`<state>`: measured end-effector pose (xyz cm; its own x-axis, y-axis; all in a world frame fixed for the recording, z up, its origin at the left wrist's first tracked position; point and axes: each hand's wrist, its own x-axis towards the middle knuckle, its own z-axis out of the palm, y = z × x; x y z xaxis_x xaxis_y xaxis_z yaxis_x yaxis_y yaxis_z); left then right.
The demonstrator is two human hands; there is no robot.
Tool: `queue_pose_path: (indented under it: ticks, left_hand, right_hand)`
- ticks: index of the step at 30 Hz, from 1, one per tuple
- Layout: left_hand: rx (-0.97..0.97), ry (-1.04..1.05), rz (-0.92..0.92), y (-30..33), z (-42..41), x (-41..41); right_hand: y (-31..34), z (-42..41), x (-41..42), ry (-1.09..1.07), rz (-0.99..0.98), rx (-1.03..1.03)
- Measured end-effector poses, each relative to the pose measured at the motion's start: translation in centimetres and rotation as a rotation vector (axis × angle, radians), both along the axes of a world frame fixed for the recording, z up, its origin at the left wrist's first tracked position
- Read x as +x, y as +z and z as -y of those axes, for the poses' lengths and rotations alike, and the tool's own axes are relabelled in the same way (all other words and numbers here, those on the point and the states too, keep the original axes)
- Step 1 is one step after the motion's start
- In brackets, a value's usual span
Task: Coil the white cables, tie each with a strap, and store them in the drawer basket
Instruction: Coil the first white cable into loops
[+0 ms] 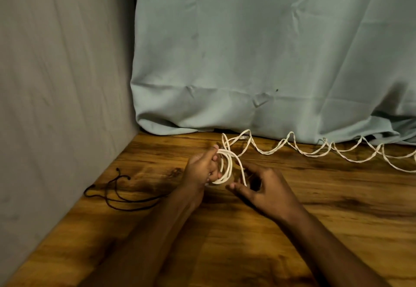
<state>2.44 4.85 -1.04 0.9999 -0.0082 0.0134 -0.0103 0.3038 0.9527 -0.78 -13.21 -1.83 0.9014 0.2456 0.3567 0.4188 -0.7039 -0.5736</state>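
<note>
Hands meet over a wooden table [292, 230], both working one white cable [227, 163]. The left hand [202, 169] grips a few small loops of the cable, its fingers curled round the top of the coil with the loops hanging down past its palm. The right hand [263, 187] sits just beside the coil with fingers spread and loosely bent; one strand runs down past its fingertips, but I cannot tell whether it pinches that strand or only touches it. From the coil the rest of the cable trails away to the right in loose waves along the back of the table, near the foot of a pale blue cloth [258, 50] hung behind. A grey cloth [63, 61] covers the left side. Black straps [117, 196], thin and cord-like, lie in a loose tangle on the table to the left of the left forearm, well apart from the coil.
</note>
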Motion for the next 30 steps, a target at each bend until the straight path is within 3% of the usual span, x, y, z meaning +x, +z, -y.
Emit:
queue_pose_path:
  ticks: [12, 16, 21, 26, 30]
  left_hand:
    - [-0.352, 0.369, 0.083, 1.4, -3.4, 1.6]
    - [-0.328, 0.415, 0.082, 1.3, -4.3, 2.0]
    - [-0.049, 0.344, 0.181, 0.8, -3.3, 1.5]
    - [0.139, 0.123, 0.248, 0.3, -1.3, 0.4]
    - [0.146, -0.062, 0.209, 0.0, -0.3, -0.2]
  right_hand:
    - [0.6, 1.5, 0.2, 0.042, 0.043, -0.149]
    - [0.3, 2.5, 0.5, 0.018, 0.293, -0.221]
    - [0.1, 1.5, 0.3, 0.095, 0.601, -0.419]
    - [-0.4, -1.0, -0.3, 0.215, 0.652, -0.535]
    - [-0.4, -1.7, -0.7, 0.241, 0.620, -0.548]
